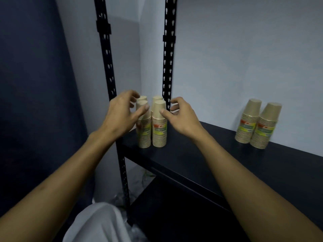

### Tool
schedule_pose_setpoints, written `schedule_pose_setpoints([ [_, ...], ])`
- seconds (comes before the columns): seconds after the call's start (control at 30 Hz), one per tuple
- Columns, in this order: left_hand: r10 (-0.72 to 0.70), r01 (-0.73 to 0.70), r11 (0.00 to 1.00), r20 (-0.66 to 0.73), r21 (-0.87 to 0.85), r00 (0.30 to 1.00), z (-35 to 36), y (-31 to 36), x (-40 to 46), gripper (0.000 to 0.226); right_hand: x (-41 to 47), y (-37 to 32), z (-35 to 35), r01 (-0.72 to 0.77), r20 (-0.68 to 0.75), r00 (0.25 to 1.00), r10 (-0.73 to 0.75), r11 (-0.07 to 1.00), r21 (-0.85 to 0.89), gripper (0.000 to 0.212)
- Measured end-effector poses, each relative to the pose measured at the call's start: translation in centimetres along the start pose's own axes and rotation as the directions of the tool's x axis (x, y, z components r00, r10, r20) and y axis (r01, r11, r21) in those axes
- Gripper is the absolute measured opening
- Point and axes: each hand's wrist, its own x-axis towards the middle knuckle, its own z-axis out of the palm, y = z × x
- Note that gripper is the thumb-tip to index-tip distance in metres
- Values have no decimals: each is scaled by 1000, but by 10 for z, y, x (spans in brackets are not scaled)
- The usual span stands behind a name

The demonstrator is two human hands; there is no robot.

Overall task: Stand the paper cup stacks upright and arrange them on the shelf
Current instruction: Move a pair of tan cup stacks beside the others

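Note:
Several stacks of tan paper cups stand upright, rims down, in a tight cluster (158, 126) at the left end of the black shelf (201, 154). Each stack carries a green and red label. My left hand (122, 110) hovers at the cluster's left side, fingers spread, thumb near the front left stack. My right hand (180, 116) is at the cluster's right, its thumb touching the front right stack, fingers curled but apart. Neither hand grips a stack. Two more upright stacks (258, 124) stand side by side farther right against the wall.
Two black perforated uprights (108, 67) (168, 55) frame the shelf's left end. A lower shelf (174, 215) sits beneath. A pale wall runs behind; a dark blue panel (35, 102) is at the left. White cloth (97, 224) lies bottom left.

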Motion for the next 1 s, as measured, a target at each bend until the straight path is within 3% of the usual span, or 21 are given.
schedule_pose_setpoints([
  [0.13, -56, 58, 998, 60, -33, 997, 12, -6, -2, 47, 10, -1, 17, -50, 53, 997, 47, 998, 43, 55],
  [0.27, -73, 79, 995, 90, -62, 993, 19, -10, -4, 41, 7, 8, 24, -20, 55, 998, 20, 1000, 2, 43],
  [0.5, -82, 107, 984, 170, -142, 982, 11, 1, 0, 40, -3, 24, 4, 9, 62, 998, -14, 996, 84, 33],
  [0.77, 63, 9, 939, 196, -344, 979, 43, 51, -16, 38, -52, 61, -62, 34, 20, 999, -36, 996, 86, 41],
  [1.0, 219, -77, 868, 239, -491, 946, 81, 122, -27, 38, -109, 91, -133, 2, -128, 992, 11, 995, 102, 42],
])
